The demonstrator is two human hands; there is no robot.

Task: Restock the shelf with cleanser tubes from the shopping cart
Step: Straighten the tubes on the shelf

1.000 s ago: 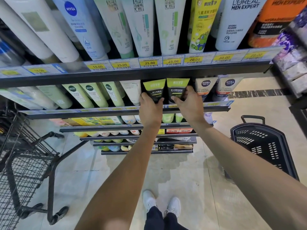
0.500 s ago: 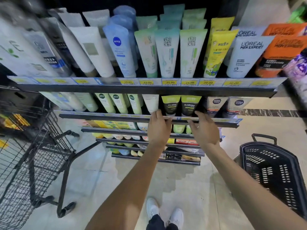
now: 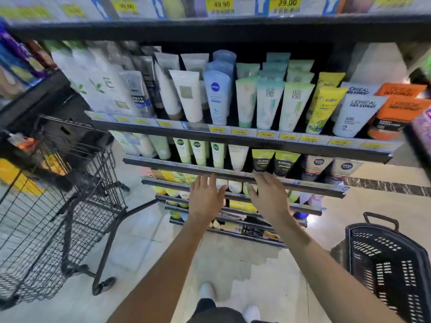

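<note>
**Both hands empty in front of shelf, next tube to fetch**

Left hand (image 3: 205, 197) and right hand (image 3: 268, 197) both spread flat, fingers straight, holding nothing, just short of the shelf (image 3: 303, 185) rail. Two black-and-green tubes (image 3: 272, 163) stand on that shelf just beyond the right fingertips, upright, caps down. Shopping cart (image 3: 53, 206) sits well to the left of the left hand; its contents are blurred, can't tell tubes there. Likely next: turn left, reach into cart, grip one tube by its body, set it cap down behind the front row. Black basket (image 3: 387, 264) lower right of right hand.
</note>
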